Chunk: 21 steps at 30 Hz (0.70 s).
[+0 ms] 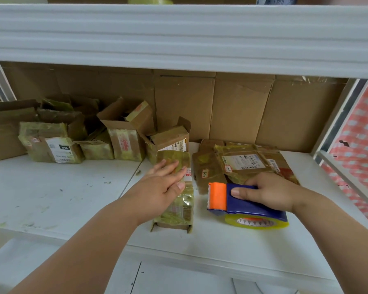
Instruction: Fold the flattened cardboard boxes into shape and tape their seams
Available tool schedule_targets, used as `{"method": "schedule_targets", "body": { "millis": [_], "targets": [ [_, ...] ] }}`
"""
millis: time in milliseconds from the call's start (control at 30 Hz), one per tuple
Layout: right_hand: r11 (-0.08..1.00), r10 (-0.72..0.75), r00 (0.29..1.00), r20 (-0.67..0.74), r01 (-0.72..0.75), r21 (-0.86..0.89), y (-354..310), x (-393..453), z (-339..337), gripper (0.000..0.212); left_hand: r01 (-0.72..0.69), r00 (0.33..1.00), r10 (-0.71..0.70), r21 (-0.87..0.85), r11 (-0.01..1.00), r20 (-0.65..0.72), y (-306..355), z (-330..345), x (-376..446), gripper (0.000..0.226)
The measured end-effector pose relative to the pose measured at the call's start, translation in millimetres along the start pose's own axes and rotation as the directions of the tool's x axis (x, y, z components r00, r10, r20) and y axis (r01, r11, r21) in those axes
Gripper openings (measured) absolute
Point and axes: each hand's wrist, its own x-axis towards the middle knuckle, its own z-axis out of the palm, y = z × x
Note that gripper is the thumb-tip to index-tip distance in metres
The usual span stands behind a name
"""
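left hand (165, 183) flat on box (176, 200), right hand (266, 190) gripping tape dispenser (238, 203)

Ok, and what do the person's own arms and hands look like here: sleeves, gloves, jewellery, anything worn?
Both forearms are bare as far as the frame shows: no sleeves in view. The left hand and right hand wear no gloves, and no rings, watch or bracelets are visible. Fingernails look short and unpainted. No markings or bandages show.

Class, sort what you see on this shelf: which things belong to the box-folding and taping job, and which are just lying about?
In the job:
- folded box, pressed by the left hand
- tape dispenser, gripped by the right hand
- flattened boxes
- finished boxes

Lying about:
- cardboard backing
- checked cloth
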Motion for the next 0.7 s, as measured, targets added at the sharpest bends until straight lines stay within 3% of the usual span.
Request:
{"method": "schedule_targets", "body": {
  "millis": [200, 367, 467, 600, 700],
  "targets": [
    [0.985, 0.094, 0.992, 0.089, -0.080, -0.150, -27, 7, -10, 0.058, -0.010, 1.000, 0.011, 0.019, 1.000, -0.020, 0, 3, -1, 0.050],
    [0.975, 0.146, 0.980, 0.131, -0.121, -0.186, -44, 19, -12, 0.054, -0.007, 1.000, 0.009, 0.064, 0.998, -0.022, 2, 4, -1, 0.049],
    [0.981, 0.178, 0.967, 0.179, -0.160, -0.111, -52, 24, -12, 0.045, -0.007, 1.000, 0.009, 0.080, 0.997, -0.024, 3, 4, -1, 0.049],
    [0.972, 0.230, 0.948, 0.221, -0.236, -0.003, -53, 32, -15, 0.049, -0.008, 1.000, 0.010, 0.084, 0.996, -0.023, 4, 4, -1, 0.049],
    [0.961, 0.270, 0.941, 0.205, -0.251, -0.114, -47, 36, -4, 0.057, -0.004, 1.000, 0.006, 0.069, 0.998, -0.021, 4, 3, -3, 0.049]
  ]
}}
